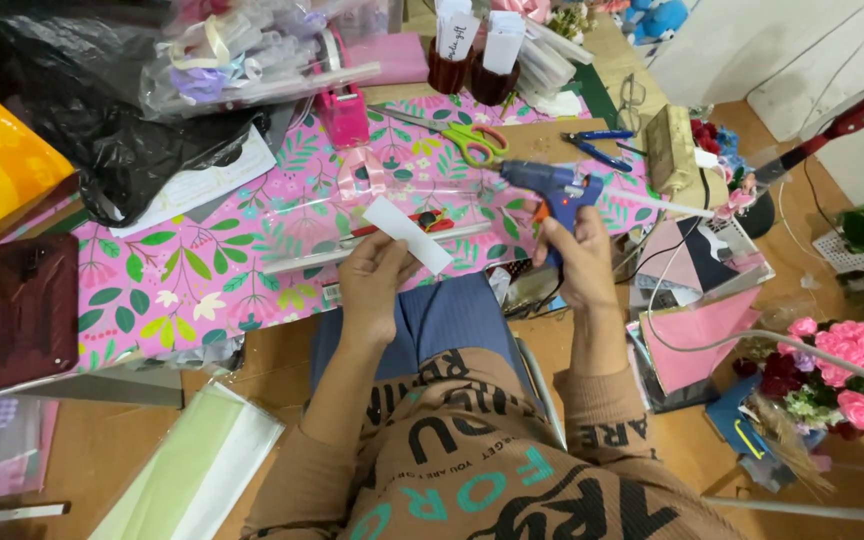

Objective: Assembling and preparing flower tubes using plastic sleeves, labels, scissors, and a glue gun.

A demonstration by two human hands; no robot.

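Centre of frame: left hand (374, 285) pinches the lower end of a white paper strip (407, 234), fingers closed on it. The strip's long axis runs diagonally, from upper left down to lower right, its free end pointing toward the other hand. Right hand (577, 262) is clenched round the grip of a blue glue gun (544, 184), held upright just right of centre; the barrel lies level, nozzle pointing left, above and to the right of the strip. Nozzle and strip are near but apart, and the right hand is the nearer to the strip's free end. Behind both, the surface (202, 280) is covered in pink flowered paper. Green-handled scissors (472, 138) lie at upper centre, blue pliers (600, 147) beside them. Pink roses (857, 360) sit at lower right, and a dark red case (30, 310) at far left.
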